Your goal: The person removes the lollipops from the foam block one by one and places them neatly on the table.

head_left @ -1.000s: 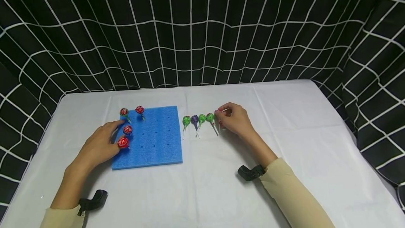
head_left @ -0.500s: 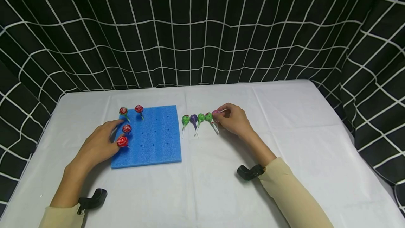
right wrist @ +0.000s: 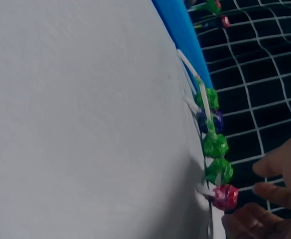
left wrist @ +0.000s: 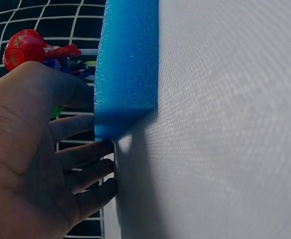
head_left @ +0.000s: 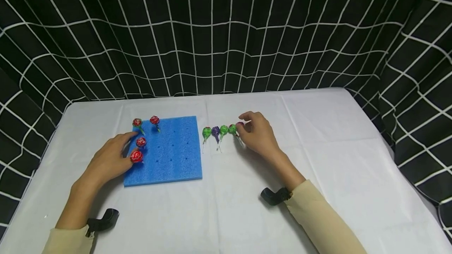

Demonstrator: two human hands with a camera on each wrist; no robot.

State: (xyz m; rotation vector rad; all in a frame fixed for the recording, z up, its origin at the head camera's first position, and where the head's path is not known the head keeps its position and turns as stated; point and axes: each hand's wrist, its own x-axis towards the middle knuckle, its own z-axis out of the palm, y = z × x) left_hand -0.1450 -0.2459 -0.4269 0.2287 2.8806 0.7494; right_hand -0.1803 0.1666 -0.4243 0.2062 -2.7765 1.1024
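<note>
My left hand (head_left: pixel 108 160) rests along the left edge of a blue foam block (head_left: pixel 176 171), thumb and fingers spread. Red-wrapped lollipops stand in the foam near that hand: a front one (head_left: pixel 136 156) by the thumb, another (head_left: pixel 141 142) behind it, and two (head_left: pixel 137 122) (head_left: pixel 154 120) at the back. My right hand (head_left: pixel 260 134) hovers at the right end of a row of lollipops, thumb and fingers apart. In the right wrist view, a pink-red lollipop (right wrist: pixel 226 196) lies just off its fingers. Beside it are green lollipops (head_left: pixel 224 129) and a purple one (head_left: pixel 215 131).
Several small holes dot the foam. A white cloth (head_left: pixel 226 207) covers the table. Black fabric with a white grid (head_left: pixel 219 34) hangs behind and at the sides. Black camera mounts (head_left: pixel 275 196) sit on both wrists.
My right hand has set the pink-red lollipop down at the row's right end. Its thumb and fingers have since parted from it. The left hand stays in place.
</note>
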